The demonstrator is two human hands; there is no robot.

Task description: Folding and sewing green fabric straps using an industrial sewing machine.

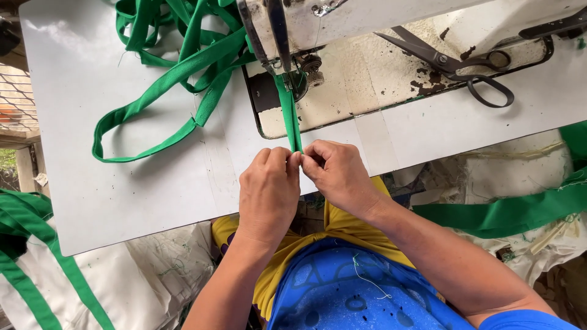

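Pinching the near end of a narrow green fabric strip point(290, 116), the left hand point(268, 195) and the right hand point(337, 174) met at the front edge of the white sewing table point(122, 183). Both hands were closed, the fingers curled in and pressed together on the strip's end, with the left thumb and forefinger tip touching the right hand's fingertips so that hardly any gap showed between them. The knuckles of both faced up, and how the strip lay inside the grip was hidden by the fingers.

From the hands the strip ran straight away across the table, taut and folded lengthwise, up to the needle area of the worn white sewing machine point(367, 24), where it passed under the presser foot point(298, 76). Beyond the machine head, more of the same green strip lay in a loose heap of loops point(177, 67) on the left rear part of the table, one long loop trailing out towards the left edge.

A pair of dark scissors point(465, 67) rested on the chipped machine bed to the right, well apart from the hands, blades pointing left. Below the table edge on the right, a broad green band point(507, 214) stretched over pale cloth, and further green strips point(36, 244) hung over white fabric at the lower left. The person's lap showed yellow cloth point(293, 244) and a blue garment point(348, 293) beneath the forearms.
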